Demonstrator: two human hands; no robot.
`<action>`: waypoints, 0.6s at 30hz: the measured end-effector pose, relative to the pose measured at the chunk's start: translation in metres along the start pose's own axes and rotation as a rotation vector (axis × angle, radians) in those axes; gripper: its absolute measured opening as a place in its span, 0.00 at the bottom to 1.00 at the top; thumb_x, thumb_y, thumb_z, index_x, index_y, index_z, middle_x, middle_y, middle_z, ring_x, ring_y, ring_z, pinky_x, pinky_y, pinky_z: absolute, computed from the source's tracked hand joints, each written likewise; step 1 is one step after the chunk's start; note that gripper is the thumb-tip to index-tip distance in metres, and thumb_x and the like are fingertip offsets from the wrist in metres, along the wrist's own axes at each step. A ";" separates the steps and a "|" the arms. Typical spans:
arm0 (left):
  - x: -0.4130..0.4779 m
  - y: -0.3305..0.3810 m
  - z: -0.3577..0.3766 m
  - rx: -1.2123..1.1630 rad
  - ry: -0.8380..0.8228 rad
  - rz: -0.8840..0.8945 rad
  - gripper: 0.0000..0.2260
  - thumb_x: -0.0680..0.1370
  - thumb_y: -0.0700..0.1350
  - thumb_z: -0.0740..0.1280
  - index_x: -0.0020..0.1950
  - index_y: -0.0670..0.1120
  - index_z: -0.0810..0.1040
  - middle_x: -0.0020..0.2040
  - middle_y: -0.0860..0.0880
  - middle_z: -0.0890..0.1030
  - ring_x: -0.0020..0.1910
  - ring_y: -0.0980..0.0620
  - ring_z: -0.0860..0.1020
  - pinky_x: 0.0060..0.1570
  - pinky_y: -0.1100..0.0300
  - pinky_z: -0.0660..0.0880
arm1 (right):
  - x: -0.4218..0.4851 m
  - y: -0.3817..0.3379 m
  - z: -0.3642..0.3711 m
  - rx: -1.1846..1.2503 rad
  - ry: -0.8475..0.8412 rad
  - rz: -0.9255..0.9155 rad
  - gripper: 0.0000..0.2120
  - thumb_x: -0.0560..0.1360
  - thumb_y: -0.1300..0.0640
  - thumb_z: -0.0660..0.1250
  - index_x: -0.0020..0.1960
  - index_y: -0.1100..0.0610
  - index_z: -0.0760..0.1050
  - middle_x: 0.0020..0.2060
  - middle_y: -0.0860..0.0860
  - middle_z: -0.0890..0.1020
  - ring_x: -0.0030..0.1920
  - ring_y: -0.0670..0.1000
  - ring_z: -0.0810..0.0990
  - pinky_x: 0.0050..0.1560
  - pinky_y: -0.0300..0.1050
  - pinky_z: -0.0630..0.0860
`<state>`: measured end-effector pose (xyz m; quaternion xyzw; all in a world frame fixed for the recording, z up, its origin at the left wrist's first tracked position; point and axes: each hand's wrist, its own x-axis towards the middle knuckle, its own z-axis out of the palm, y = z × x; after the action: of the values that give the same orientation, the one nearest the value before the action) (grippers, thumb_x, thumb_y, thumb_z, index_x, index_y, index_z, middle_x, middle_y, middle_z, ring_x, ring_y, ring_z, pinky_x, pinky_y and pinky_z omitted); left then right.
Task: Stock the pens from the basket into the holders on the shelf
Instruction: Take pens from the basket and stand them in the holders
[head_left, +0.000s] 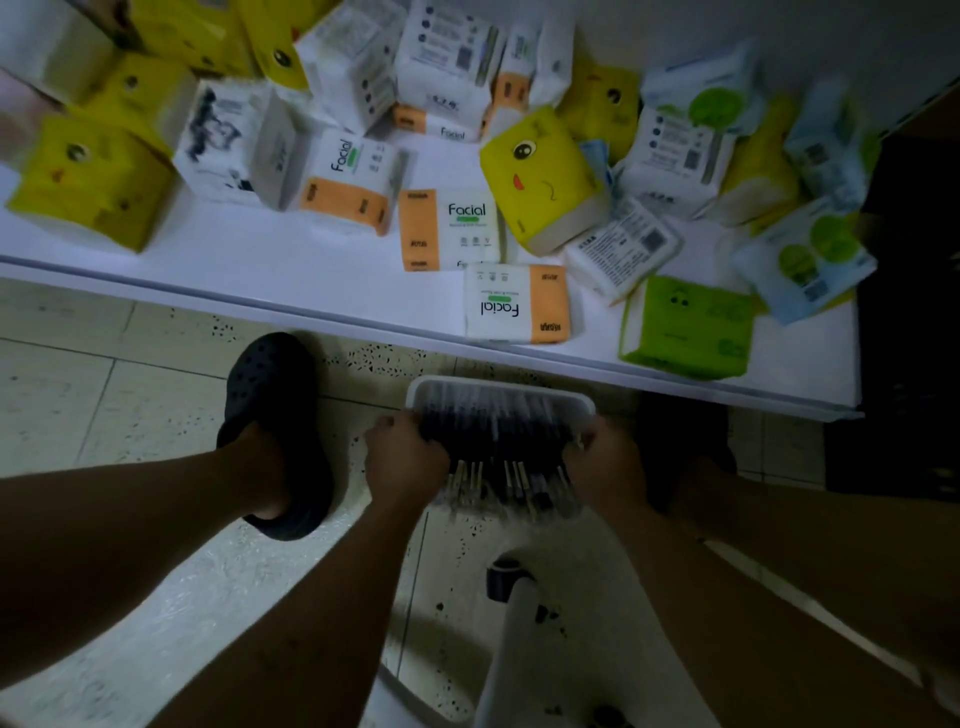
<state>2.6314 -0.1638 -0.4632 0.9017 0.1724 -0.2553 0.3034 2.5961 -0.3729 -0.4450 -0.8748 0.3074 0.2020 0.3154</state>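
Left grip (405, 457), a bare hand, has its fingers curled round the left rim of the white basket (498, 387). The right grip (608, 462) is closed in the same way on the right rim, so the basket is held between the two. It is low, in front of the person and just before the front edge of the white shelf (260, 249). I cannot tell if it touches the floor (104, 395) or is a little above it.

The pens (498, 436) are all in the basket. They lie side by side with dark bodies, and their pale ends point toward the person. This part of the picture is blurred, so I cannot count them.

Many tissue packs lie on the shelf without order. Some are white and orange with the word "Facial" (449, 228). One yellow pack (540, 176) has a drawn face, and a green pack (685, 327) is near the front edge at the right.

On the tiled floor, left of the basket, a foot stands in a black shoe (275, 395). Near the bottom, a white chair leg (519, 623) with a dark wheel is seen.
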 end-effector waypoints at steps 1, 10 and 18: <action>-0.001 0.004 0.003 0.040 -0.002 0.038 0.11 0.73 0.40 0.65 0.55 0.42 0.77 0.52 0.42 0.78 0.51 0.42 0.76 0.49 0.50 0.77 | 0.000 -0.006 0.005 -0.030 -0.023 -0.058 0.06 0.74 0.61 0.67 0.51 0.60 0.77 0.46 0.59 0.81 0.50 0.60 0.79 0.45 0.43 0.70; 0.002 0.003 0.025 0.335 -0.145 0.240 0.12 0.76 0.53 0.65 0.55 0.48 0.75 0.46 0.49 0.80 0.46 0.48 0.79 0.40 0.58 0.71 | 0.010 -0.020 0.028 -0.496 -0.266 -0.129 0.19 0.78 0.55 0.62 0.68 0.57 0.66 0.59 0.58 0.77 0.57 0.59 0.78 0.54 0.52 0.76; 0.004 0.007 0.029 0.442 -0.182 0.307 0.18 0.76 0.58 0.66 0.58 0.48 0.75 0.47 0.48 0.81 0.45 0.49 0.80 0.45 0.56 0.78 | 0.009 -0.025 0.027 -0.545 -0.242 -0.099 0.13 0.79 0.58 0.62 0.62 0.61 0.71 0.55 0.58 0.80 0.54 0.58 0.80 0.46 0.46 0.75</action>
<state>2.6278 -0.1870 -0.4825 0.9348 -0.0539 -0.3179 0.1491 2.6145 -0.3428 -0.4587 -0.9106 0.1592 0.3644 0.1127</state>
